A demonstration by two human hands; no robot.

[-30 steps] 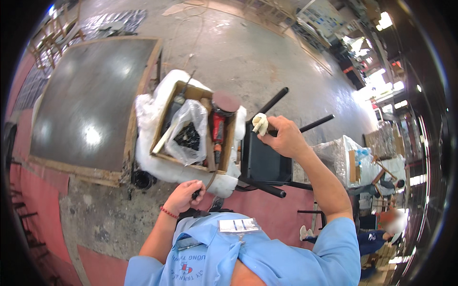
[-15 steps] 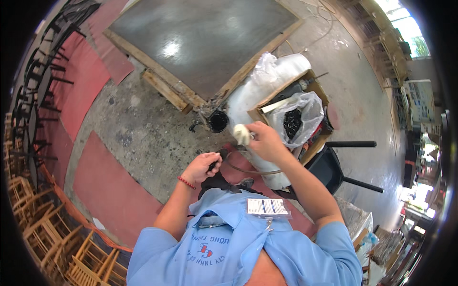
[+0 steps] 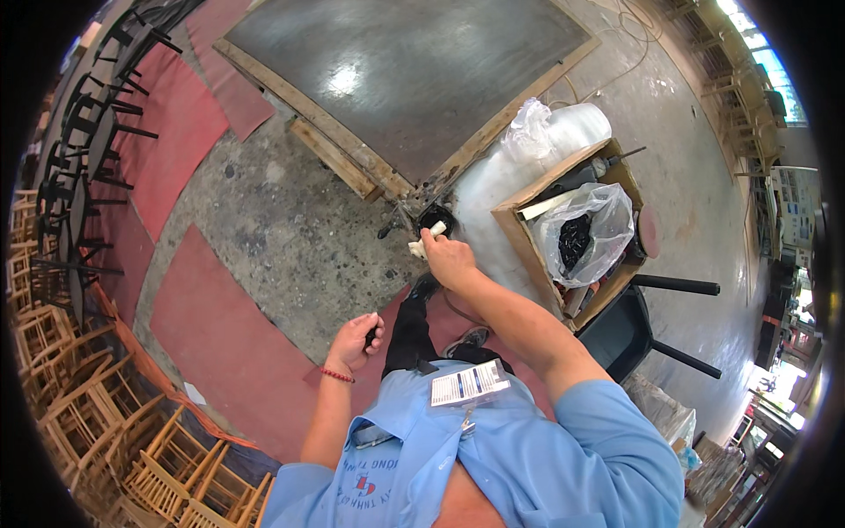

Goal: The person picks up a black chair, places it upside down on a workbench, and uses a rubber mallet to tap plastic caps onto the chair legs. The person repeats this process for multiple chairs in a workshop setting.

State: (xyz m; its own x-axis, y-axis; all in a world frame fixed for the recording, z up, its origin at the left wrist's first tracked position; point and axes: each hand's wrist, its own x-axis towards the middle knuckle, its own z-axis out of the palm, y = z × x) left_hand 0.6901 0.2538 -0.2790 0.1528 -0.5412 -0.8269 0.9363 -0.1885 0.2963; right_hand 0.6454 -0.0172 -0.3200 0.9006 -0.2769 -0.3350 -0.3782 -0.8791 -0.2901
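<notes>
Right hand was clenched around a wad of white cloth, held out over a small black container on the concrete floor; the container's contents were too dark to make out. Left hand was closed on a small black object, mostly hidden by the fingers. Just right stood an open cardboard box with a crinkled clear plastic bag of dark pieces. A black chair lay beyond, partly hidden by the arm.

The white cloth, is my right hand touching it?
Touching. The head view shows the right hand closed around the white cloth, which sticks out past the fingers above the small black container.
</notes>
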